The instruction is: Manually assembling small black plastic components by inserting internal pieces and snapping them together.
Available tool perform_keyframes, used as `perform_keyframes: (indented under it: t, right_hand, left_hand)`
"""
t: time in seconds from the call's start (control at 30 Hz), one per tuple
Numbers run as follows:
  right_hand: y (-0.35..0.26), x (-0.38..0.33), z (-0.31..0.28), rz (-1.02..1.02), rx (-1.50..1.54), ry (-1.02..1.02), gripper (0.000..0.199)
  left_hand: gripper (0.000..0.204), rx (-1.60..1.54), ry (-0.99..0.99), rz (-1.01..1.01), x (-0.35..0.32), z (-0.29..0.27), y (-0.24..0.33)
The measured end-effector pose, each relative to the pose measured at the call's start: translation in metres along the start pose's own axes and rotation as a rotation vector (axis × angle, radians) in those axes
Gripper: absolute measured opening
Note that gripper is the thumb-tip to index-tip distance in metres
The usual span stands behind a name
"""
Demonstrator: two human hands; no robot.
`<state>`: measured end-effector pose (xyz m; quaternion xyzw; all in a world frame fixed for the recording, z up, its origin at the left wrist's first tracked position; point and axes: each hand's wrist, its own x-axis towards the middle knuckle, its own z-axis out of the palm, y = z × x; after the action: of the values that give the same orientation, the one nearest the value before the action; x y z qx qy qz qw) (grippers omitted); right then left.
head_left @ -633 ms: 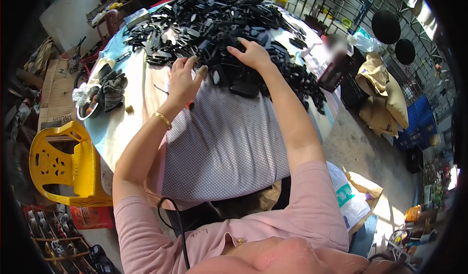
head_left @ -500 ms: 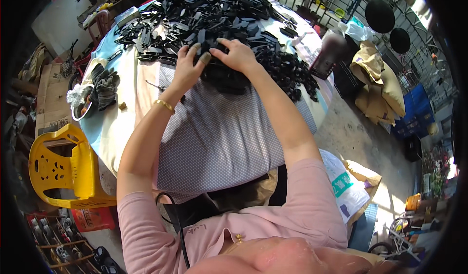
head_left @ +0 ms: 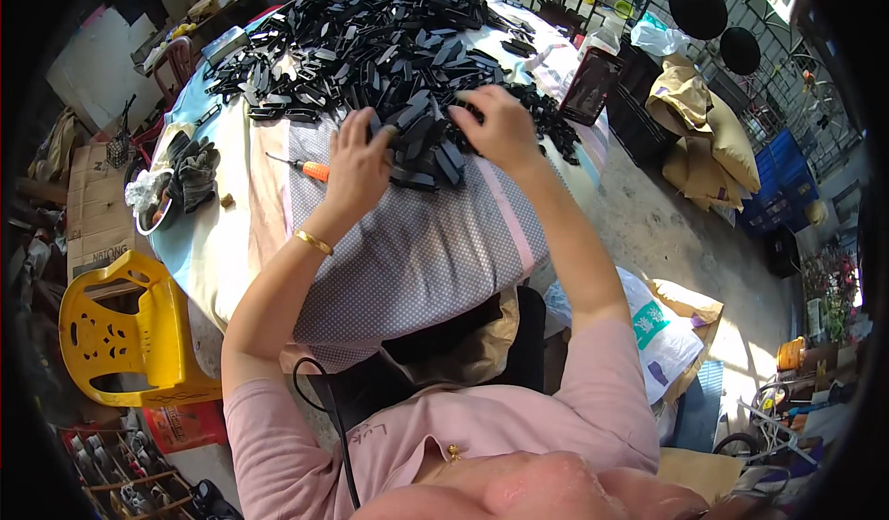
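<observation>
A big heap of flat black plastic parts (head_left: 370, 48) covers the far half of a round table with a dotted grey cloth (head_left: 417, 251). My left hand (head_left: 356, 168) lies fingers spread on the near edge of the heap. My right hand (head_left: 500, 126) rests on the heap a little farther right, fingers curled over several black pieces. Between the two hands sits a small bunch of the black parts (head_left: 426, 150). Whether either hand actually grips a piece is hidden by the fingers.
An orange-handled screwdriver (head_left: 301, 168) lies left of my left hand. Grey work gloves (head_left: 190, 173) sit at the table's left edge. A yellow plastic chair (head_left: 120, 335) stands at lower left. Brown sacks (head_left: 704, 122) and a dark crate (head_left: 639, 103) are on the floor at right.
Both hands have drawn a bunch of black parts toward me from the heap, and have moved slightly apart.
</observation>
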<state>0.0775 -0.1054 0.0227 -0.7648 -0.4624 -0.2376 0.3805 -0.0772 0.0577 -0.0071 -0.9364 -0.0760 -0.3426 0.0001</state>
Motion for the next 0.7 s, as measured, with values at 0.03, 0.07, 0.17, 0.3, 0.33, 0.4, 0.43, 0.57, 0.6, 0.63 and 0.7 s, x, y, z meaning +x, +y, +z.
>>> perform_keyframes:
  t: [0.03, 0.07, 0.17, 0.3, 0.33, 0.4, 0.43, 0.57, 0.6, 0.63, 0.7]
  right_hand:
    - [0.010, -0.013, -0.015, 0.060, -0.156, -0.020, 0.028]
    - [0.024, -0.027, -0.026, 0.065, -0.275, -0.025, 0.028]
    - [0.039, -0.061, -0.039, 0.230, -0.442, -0.155, 0.030]
    - [0.040, -0.083, -0.024, 0.176, -0.325, -0.200, 0.025]
    - [0.035, -0.086, -0.021, 0.125, -0.305, -0.162, 0.022]
    - [0.028, -0.089, -0.017, 0.033, -0.246, -0.111, 0.015]
    - [0.025, -0.090, -0.016, 0.034, -0.244, -0.115, 0.015]
    - [0.013, -0.087, -0.019, -0.050, -0.226, -0.060, 0.010]
    - [0.012, -0.087, -0.019, -0.064, -0.244, -0.060, 0.010]
    - [0.013, -0.087, -0.020, -0.077, -0.265, -0.060, 0.011]
    - [0.013, -0.089, -0.020, -0.085, -0.198, -0.053, 0.011]
  left_hand:
    - [0.037, -0.004, 0.000, 0.002, -0.004, -0.004, 0.009]
    - [0.038, -0.129, -0.064, 0.112, -0.005, -0.005, 0.018]
    - [0.040, -0.196, -0.201, 0.207, -0.012, 0.007, 0.032]
    - [0.042, -0.067, -0.268, 0.139, -0.011, 0.009, 0.035]
    - [0.039, -0.047, -0.233, 0.175, -0.013, 0.007, 0.035]
    - [0.037, -0.027, -0.200, 0.208, -0.014, 0.002, 0.035]
    - [0.034, -0.057, -0.203, 0.225, -0.013, -0.002, 0.034]
    - [0.034, -0.027, -0.211, 0.315, -0.013, -0.010, 0.032]
    - [0.034, -0.027, -0.214, 0.310, -0.016, -0.013, 0.033]
    - [0.034, -0.078, -0.188, 0.268, -0.020, -0.016, 0.035]
    - [0.034, -0.131, -0.163, 0.224, -0.023, -0.020, 0.039]
